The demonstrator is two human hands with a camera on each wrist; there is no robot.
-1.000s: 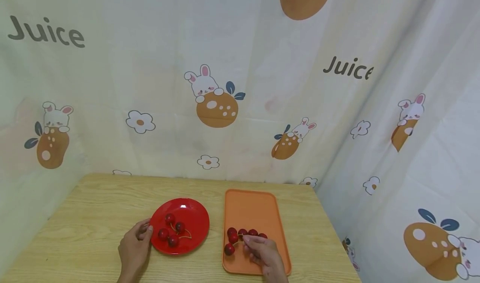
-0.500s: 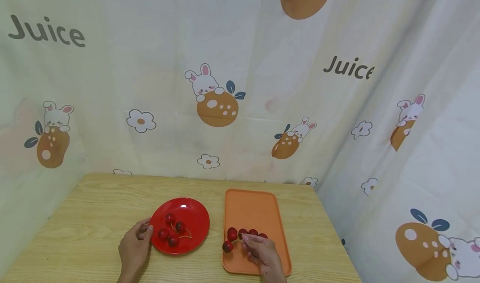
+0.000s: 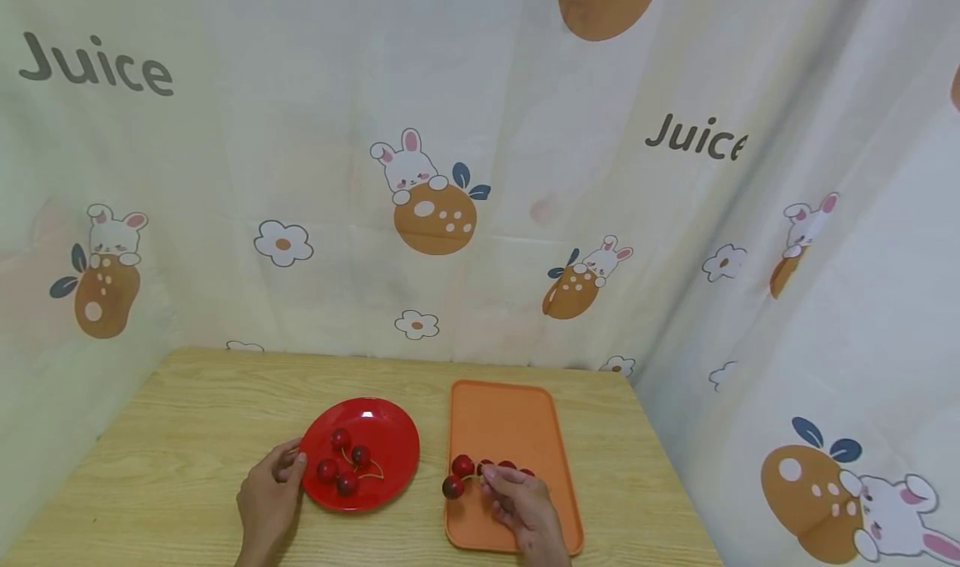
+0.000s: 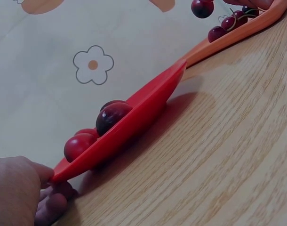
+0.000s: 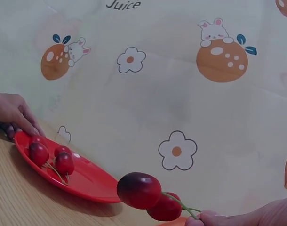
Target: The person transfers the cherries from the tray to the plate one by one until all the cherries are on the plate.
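A pale printed curtain (image 3: 322, 117) hangs behind a wood-grain tabletop (image 3: 225, 408), where two hands hold fruit and a plate.

The fingers of the right hand (image 3: 528, 509) pinch the green stems of a cherry pair (image 5: 139, 190), both dark red fruits jutting out to the left of the fingertips, raised over the left edge of the orange tray (image 3: 510, 417); more cherries (image 4: 229, 23) lie in that tray, partly hidden by the hand. The fingers of the left hand (image 3: 272, 496) grip the left rim of the red plate (image 3: 393, 467), some above it and some curled below. On the plate sit four cherries (image 3: 347, 483) with joined stems, well apart from the tray.
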